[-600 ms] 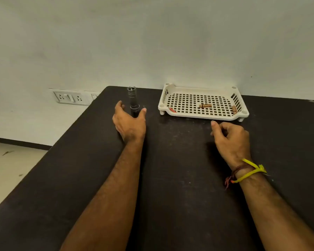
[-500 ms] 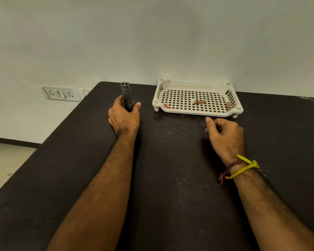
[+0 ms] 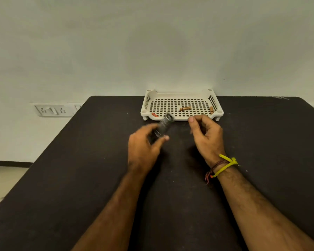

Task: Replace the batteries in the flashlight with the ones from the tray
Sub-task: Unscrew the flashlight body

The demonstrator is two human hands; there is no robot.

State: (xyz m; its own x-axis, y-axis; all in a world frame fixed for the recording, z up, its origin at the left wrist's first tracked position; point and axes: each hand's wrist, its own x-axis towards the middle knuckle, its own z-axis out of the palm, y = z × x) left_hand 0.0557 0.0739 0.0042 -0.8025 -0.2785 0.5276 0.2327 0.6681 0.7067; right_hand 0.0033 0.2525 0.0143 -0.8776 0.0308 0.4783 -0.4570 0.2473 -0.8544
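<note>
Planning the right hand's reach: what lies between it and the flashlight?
Only bare black table shows between the right hand and the flashlight held by the left hand, in the head view.

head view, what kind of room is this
Probably a plain workroom or lab bench, hard to say more: a dark table pushed against a bare pale wall, a wall socket panel beside it, and a white perforated tray at the back.

Both forearms reach forward. The left hand (image 3: 143,147) curls, blurred, thumb and fingers closed around something dark. The right hand (image 3: 206,136) hovers half-curled, fingers apart and holding nothing.
</note>
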